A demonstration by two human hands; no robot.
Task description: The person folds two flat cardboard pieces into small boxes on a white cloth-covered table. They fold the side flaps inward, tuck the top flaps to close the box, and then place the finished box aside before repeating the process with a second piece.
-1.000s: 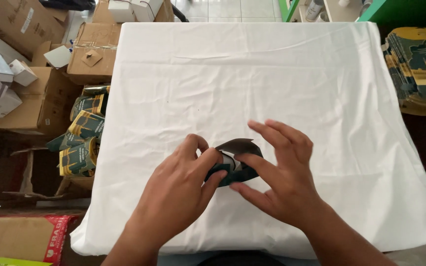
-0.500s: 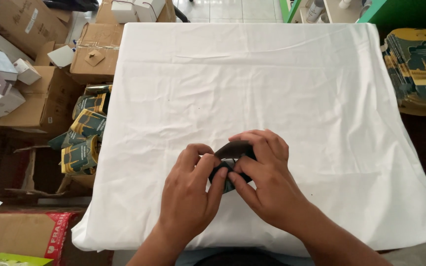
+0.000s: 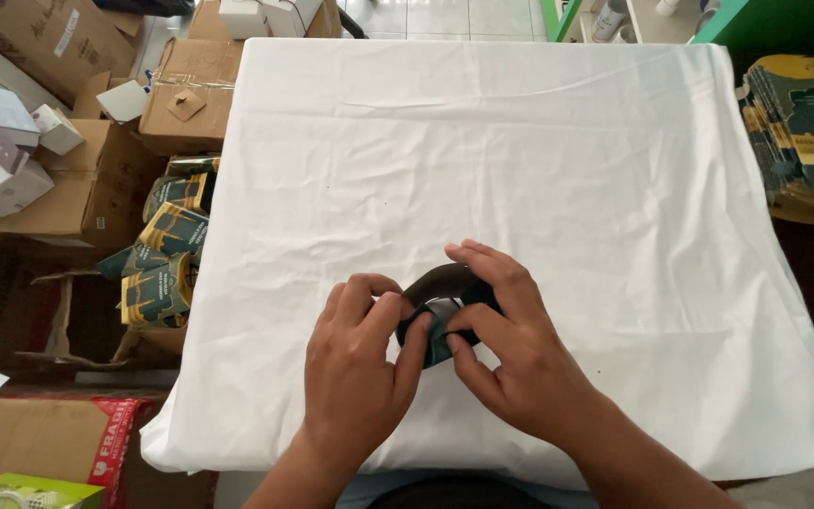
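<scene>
A small dark, curved object [image 3: 437, 282] with a teal part and a pale patch sits between both hands, low on a table under a white cloth [image 3: 520, 160]. My left hand [image 3: 355, 372] pinches its left side with thumb and curled fingers. My right hand [image 3: 511, 349] wraps over its right side, fingers across the top and thumb pressing the middle. Most of the object is hidden by the fingers.
Brown cardboard boxes [image 3: 181, 85] and small white cartons [image 3: 2, 141] crowd the floor at the left. Dark green and gold packets [image 3: 167, 254] are stacked by the table's left edge. More such flat packs [image 3: 803, 132] lie at the right. A red-printed box [image 3: 49, 443] is at bottom left.
My right hand's fingers, spread above the object a second ago, have closed down over it. Both hands have come together around it and hold the same spot.
</scene>
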